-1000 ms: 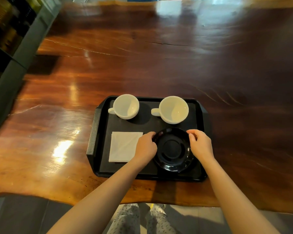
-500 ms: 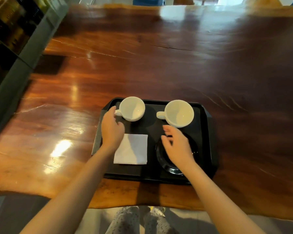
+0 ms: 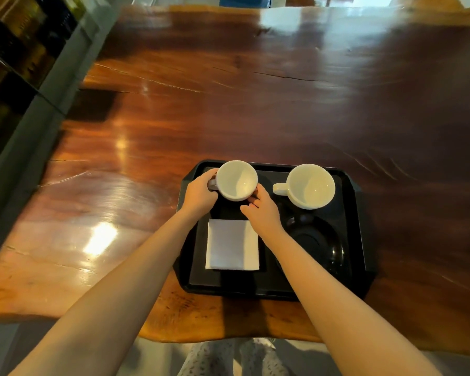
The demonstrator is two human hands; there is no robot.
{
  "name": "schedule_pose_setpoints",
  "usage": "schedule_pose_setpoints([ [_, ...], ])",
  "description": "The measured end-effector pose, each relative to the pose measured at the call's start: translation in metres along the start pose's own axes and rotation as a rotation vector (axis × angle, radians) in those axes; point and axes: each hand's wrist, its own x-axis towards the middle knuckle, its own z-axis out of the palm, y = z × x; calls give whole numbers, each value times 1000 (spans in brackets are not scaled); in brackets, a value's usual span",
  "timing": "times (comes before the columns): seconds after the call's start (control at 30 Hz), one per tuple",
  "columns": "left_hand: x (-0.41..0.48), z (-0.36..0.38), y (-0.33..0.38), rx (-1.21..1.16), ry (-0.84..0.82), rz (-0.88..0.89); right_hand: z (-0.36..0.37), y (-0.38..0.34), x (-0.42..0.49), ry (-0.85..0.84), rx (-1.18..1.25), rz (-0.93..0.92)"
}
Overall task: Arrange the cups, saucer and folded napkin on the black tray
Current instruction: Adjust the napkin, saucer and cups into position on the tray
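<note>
A black tray (image 3: 355, 226) lies on the wooden table near its front edge. At its far left stands a white cup (image 3: 237, 180), handle to the left. My left hand (image 3: 200, 195) grips that handle side, and my right hand (image 3: 262, 210) touches the cup's right side with its fingertips. A second white cup (image 3: 311, 185) stands at the tray's far right, untouched. A folded white napkin (image 3: 232, 245) lies at the tray's near left. The black saucer (image 3: 318, 244) sits at the near right, partly behind my right forearm.
The dark glossy wooden table (image 3: 255, 104) stretches far beyond the tray, with a crack across it. A grey ledge and dark shelving (image 3: 25, 77) run along the left side. The table's front edge lies just below the tray.
Both hands left the saucer and moved up and left. The left hand went past the napkin to the left cup's handle; the right hand now touches that cup's other side.
</note>
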Motion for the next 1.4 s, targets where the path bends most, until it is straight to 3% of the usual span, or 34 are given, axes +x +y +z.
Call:
schedule_pose_setpoints([
  [0.33,-2,0,-7,-5,-19,0,-5,0,-14,51,-54,-17],
  [0.4,-18,2,-8,38,59,-30,-16,2,-29,92,-152,-70],
  [0.5,-69,19,-15,151,71,70,-42,20,-65,263,-367,-152],
  [0.6,-121,44,-31,353,2,77,-71,51,-100,368,-582,-58],
  [0.8,-147,70,-49,435,17,10,-87,98,-132,305,-690,144],
  [1.23,-134,71,-63,419,-2,49,-74,107,-126,371,-610,134],
  [1.4,-139,66,-51,525,-43,62,-80,95,-131,342,-782,88],
])
